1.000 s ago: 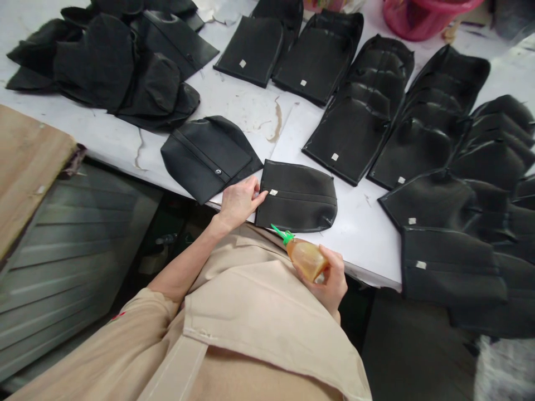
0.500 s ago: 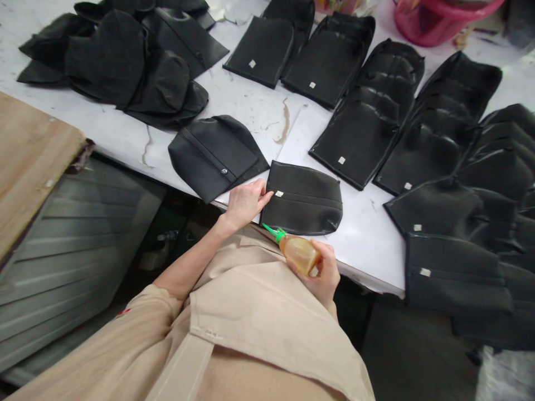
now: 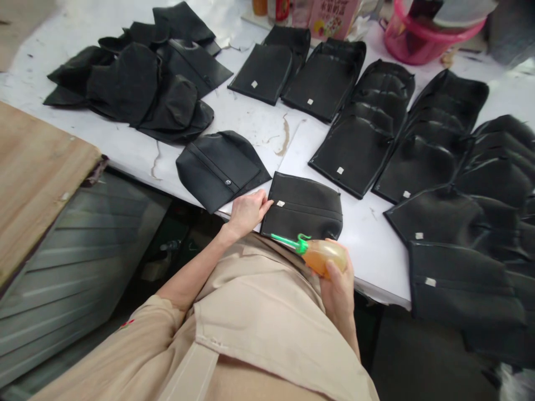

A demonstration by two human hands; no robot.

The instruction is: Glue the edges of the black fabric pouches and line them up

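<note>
My left hand lies flat on the black pouch's left end; my right hand grips the glue bottle, nozzle pointing left along the pouch's near edge.

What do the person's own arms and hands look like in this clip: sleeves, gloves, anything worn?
Both hands are bare, with no gloves, rings or watch to be seen on the left hand or the right hand. The left forearm is uncovered up to a short beige sleeve with a small red mark near its edge. The right forearm is bare too. The beige garment has stitched seams and a broad flap.
</note>
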